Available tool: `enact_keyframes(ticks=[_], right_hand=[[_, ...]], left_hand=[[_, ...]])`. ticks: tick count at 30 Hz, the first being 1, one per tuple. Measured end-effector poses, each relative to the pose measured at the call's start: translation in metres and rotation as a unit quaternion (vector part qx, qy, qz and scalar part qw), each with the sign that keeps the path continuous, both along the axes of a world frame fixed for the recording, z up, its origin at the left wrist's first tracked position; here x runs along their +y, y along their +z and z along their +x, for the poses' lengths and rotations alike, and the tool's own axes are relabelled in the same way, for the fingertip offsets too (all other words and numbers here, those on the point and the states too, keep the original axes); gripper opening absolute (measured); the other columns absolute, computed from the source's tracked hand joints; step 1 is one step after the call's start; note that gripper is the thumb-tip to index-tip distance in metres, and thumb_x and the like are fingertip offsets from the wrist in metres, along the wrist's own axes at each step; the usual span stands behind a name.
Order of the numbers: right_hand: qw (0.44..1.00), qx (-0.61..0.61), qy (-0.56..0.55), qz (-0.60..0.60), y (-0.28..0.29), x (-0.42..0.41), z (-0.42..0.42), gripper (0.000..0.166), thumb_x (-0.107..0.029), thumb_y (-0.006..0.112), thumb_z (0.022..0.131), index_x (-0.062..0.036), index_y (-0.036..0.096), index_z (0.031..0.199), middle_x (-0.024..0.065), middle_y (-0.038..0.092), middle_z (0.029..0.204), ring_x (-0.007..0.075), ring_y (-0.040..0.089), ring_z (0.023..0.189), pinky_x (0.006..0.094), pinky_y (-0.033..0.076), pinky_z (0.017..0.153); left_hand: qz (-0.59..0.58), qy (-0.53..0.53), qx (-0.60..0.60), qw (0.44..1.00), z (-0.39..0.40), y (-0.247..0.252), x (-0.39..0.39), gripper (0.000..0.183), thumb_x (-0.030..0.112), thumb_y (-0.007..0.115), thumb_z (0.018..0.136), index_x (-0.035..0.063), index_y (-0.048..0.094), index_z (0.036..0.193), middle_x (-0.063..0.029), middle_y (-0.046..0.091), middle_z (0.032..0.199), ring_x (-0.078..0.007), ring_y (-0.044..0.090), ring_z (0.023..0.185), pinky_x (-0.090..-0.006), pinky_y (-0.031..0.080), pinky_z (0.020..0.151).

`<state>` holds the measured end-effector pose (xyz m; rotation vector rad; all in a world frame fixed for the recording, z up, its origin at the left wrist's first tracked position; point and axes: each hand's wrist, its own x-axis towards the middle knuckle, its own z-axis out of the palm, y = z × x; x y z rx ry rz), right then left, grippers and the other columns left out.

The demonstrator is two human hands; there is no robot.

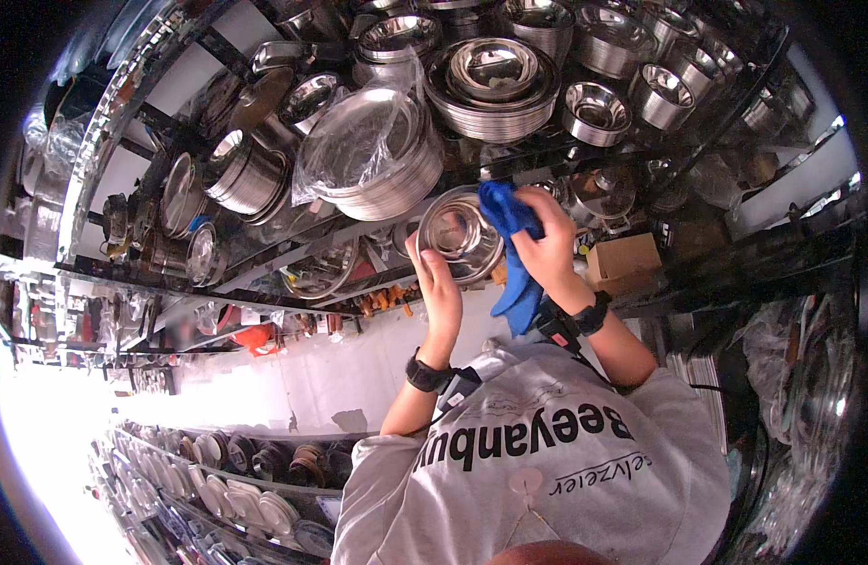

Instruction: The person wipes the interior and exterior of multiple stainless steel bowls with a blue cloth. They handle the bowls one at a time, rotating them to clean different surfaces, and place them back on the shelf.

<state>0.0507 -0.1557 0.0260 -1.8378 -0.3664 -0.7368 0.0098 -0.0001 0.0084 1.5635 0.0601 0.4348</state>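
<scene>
A shiny stainless steel bowl (454,244) is held up before my chest, tilted so that its inside faces me. My left hand (440,288) grips its near left rim, with the thumb along the edge. In my right hand (552,244) a blue cloth (516,282) is bunched at the bowl's upper right rim, and its tail hangs below. Just beyond the bowl stands a stack of wide steel basins (384,176) on the shelf, partly under clear plastic film. Farther back, a smaller bowl (494,67) sits on a stack of steel basins (490,123).
Stacked small bowls (596,113) and other steelware crowd the shelf. A cardboard box (623,261) stands on the lower level to the right. Behind me to the left, a rack holds rows of plates (247,501). A shelf edge (264,275) runs in front of the wares.
</scene>
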Motion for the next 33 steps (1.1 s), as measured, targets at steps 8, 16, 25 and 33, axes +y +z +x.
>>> enact_keyframes(ticks=[8, 16, 25, 33], right_hand=[[0.99, 0.105, 0.09, -0.027, -0.005, 0.017, -0.026, 0.029, -0.002, 0.069, 0.073, -0.0021, 0.064, 0.101, 0.0143, 0.064, 0.094, 0.0345, 0.064, 0.086, 0.0392, 0.051, 0.075], [0.985, 0.051, -0.108, -0.122, -0.024, -0.002, -0.02, 0.075, 0.003, 0.075, 0.057, -0.0084, 0.047, 0.125, 0.0157, 0.046, 0.122, 0.0345, 0.057, 0.102, 0.0425, 0.052, 0.077], [0.976, 0.21, 0.055, 0.033, -0.047, -0.024, -0.012, 0.046, 0.001, 0.069, 0.066, 0.0024, 0.062, 0.112, 0.018, 0.069, 0.096, 0.0309, 0.068, 0.091, 0.0359, 0.053, 0.081], [0.903, 0.303, 0.082, 0.292, -0.015, -0.001, -0.023, 0.033, -0.006, 0.074, 0.073, 0.0031, 0.065, 0.104, 0.0094, 0.071, 0.098, 0.0149, 0.066, 0.088, 0.0309, 0.052, 0.079]], left_hand=[[0.021, -0.051, -0.017, 0.998, -0.003, 0.002, -0.013, 0.039, 0.025, 0.032, 0.106, 0.0008, 0.033, 0.136, -0.0132, 0.048, 0.127, -0.02, 0.044, 0.116, -0.0311, 0.032, 0.103], [0.068, -0.09, -0.057, 0.992, -0.001, -0.01, -0.019, 0.034, 0.019, 0.04, 0.103, 0.0008, 0.04, 0.132, -0.0114, 0.052, 0.126, -0.0195, 0.048, 0.115, -0.0302, 0.035, 0.101], [0.06, -0.229, 0.059, 0.97, 0.015, 0.025, 0.0, 0.04, 0.016, 0.06, 0.095, 0.0027, 0.047, 0.13, -0.0092, 0.056, 0.121, -0.0142, 0.056, 0.101, -0.0279, 0.045, 0.091], [0.01, -0.224, -0.052, 0.973, 0.003, 0.012, -0.024, 0.071, -0.005, 0.061, 0.087, 0.0078, 0.024, 0.146, -0.0094, 0.041, 0.139, -0.0159, 0.049, 0.114, -0.0281, 0.042, 0.096]])
